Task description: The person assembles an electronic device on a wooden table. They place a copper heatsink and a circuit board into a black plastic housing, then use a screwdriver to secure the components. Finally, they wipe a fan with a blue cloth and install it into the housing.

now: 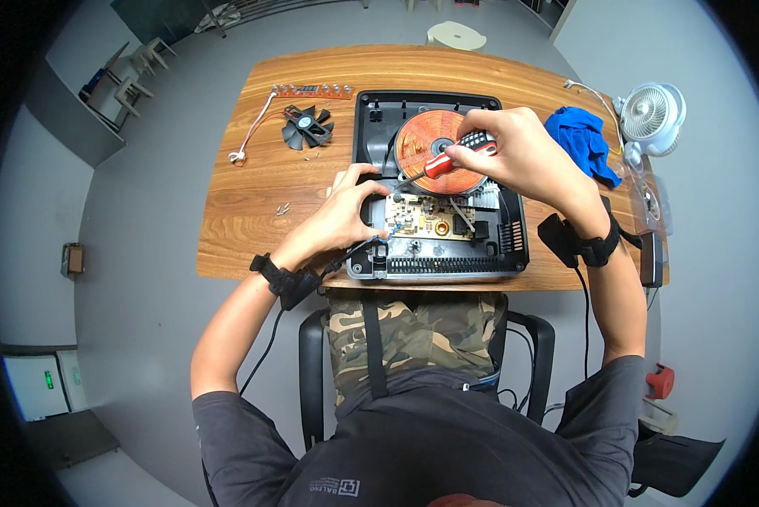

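Bench (pixel 253 211): wood-grain top, smooth, low sheen. Cooker housing (pixel 515 241): matt black plastic. Coil (pixel 422 144): glossy copper-coloured winding. Circuit board (pixel 426 218): tan, dull. Screwdriver (pixel 457 154): glossy red and black plastic handle, metal shaft. Cloth (pixel 578 139): blue, soft, rumpled. Loose fan (pixel 308 127): black plastic.

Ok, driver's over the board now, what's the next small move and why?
Probably seat the screwdriver tip squarely in a screw on the circuit board: the right hand holds it angled down there, and the left hand braces the housing.
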Demonstrator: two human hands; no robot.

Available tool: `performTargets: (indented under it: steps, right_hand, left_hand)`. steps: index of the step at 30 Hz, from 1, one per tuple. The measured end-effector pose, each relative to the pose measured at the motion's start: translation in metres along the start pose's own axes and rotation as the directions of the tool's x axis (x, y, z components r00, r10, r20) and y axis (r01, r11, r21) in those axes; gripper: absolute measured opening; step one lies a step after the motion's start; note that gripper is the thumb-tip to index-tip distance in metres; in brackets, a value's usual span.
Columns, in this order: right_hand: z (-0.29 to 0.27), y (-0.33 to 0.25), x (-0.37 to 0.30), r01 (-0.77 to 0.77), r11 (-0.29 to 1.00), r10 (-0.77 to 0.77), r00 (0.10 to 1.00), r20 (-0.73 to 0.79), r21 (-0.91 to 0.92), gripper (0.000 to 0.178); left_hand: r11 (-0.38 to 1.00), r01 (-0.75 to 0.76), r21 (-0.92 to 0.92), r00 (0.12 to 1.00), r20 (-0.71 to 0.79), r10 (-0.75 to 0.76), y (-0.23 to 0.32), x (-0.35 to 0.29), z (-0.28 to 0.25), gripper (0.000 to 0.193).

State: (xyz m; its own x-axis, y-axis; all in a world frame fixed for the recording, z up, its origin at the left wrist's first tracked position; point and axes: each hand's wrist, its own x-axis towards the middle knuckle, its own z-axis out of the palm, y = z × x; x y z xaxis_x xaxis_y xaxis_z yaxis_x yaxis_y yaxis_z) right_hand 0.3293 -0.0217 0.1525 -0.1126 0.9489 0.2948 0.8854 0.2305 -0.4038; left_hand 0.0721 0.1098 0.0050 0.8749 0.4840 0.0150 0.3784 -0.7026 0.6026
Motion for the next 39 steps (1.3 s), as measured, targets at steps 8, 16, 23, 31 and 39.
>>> performTargets:
  steps: [8, 16, 23, 31, 39]
  right_hand:
    - [0.012, -0.005, 0.012, 0.075, 0.996, -0.077, 0.996, 0.034, 0.055, 0.029]
    - [0.018, -0.013, 0.022, 0.067, 0.998, -0.066, 0.991, 0.117, -0.009, 0.031]
    - [0.028, -0.017, 0.029, 0.090, 0.995, -0.082, 0.984, 0.158, -0.039, 0.036]
    - [0.038, -0.016, 0.033, 0.110, 0.992, -0.098, 0.981, 0.166, -0.061, 0.036]
    - [0.036, -0.029, 0.041, 0.167, 0.973, -0.130, 0.967, 0.219, -0.159, 0.038]
  left_hand:
    - [1.000, -0.001, 0.020, 1.000, -0.003, 0.001, 0.004, -0.002, -0.002, 0.066]
    - [1.000, -0.008, 0.016, 1.000, -0.007, 0.009, 0.001, -0.002, 0.001, 0.065]
    - [0.999, -0.046, -0.013, 0.998, -0.048, 0.046, -0.005, -0.002, 0.005, 0.067]
    - [1.000, 0.000, -0.006, 1.000, -0.016, 0.000, 0.001, -0.004, 0.002, 0.067]
    - [1.000, -0.011, -0.003, 1.000, -0.026, 0.011, -0.002, -0.004, 0.005, 0.066]
